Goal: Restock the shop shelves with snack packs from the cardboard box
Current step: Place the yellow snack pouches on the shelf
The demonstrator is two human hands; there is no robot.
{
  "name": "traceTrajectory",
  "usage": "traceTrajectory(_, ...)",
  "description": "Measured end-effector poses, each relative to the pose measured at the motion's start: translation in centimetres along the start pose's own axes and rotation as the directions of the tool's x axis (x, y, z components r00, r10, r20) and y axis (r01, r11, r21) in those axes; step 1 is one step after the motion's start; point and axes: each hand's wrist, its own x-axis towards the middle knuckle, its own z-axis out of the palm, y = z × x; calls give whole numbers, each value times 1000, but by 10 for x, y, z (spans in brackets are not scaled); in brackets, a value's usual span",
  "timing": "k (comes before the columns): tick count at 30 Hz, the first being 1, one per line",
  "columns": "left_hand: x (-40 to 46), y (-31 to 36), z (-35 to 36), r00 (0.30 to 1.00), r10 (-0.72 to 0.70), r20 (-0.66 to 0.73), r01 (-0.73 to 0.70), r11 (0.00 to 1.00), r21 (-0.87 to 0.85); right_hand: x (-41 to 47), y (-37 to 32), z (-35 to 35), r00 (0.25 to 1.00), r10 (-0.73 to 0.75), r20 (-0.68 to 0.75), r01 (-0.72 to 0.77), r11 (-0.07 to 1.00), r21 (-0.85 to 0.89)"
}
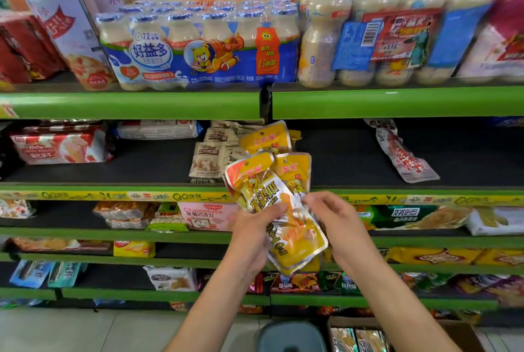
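- Left hand [256,226] is gripping a fanned bunch of yellow snack packs [272,195] from below, thumb lying across the front pack, fingers curled behind.
- Right hand [331,212] is pinching at the right edge of the same bunch, thumb and fingertips closing on one pack, apparently peeling it off the stack.
- Both hands are holding the bunch in the air in front of the green shelf edge [141,195], not yet over the shelf board.
- One more yellow pack [268,139] of the same kind is already lying on the dark middle shelf [340,158], leaning beside the beige nut packs [209,158].
- Cardboard box [402,334] is sitting on the floor at bottom right, with more packs showing inside; a grey round stool top [290,334] is just left of it.
- Step, as I'm reading it: separating single packs from the handful so they go onto the middle shelf next to the one already there; the task looks early to midway, since much of that shelf is bare.
- Next move is calling for a clean single-pack pinch, then a reach forward and up past the shelf lip to set it against the yellow pack.
- Risk: slick foil, so loose packs could be slipping out of the left grip.
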Motion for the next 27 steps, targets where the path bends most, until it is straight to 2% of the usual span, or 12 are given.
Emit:
traceTrajectory(3,-1,-2,6,1000,-3,11,2,999,38,9,-3,-7,996,92,-12,-89,982,167)
traceTrajectory(5,-3,-2,8,1000,0,21,-1,999,45,10,-5,-10,991,131,30,-134,978,161)
traceTrajectory(8,-3,-1,7,1000,12,19,-13,998,63,13,-2,-18,995,92,-37,-86,988,127)
traceTrajectory(13,0,2,-3,994,32,-102,-27,998,56,18,-12,-44,997,75,-16,-62,917,394)
traceTrajectory(20,-6,-2,-4,985,32,-169,-21,998,66,16,-11,-72,994,108,19,-104,874,475)
traceTrajectory(27,-16,-13,11,982,89,-164,-76,993,86,14,-9,-98,989,114,97,-148,845,515)
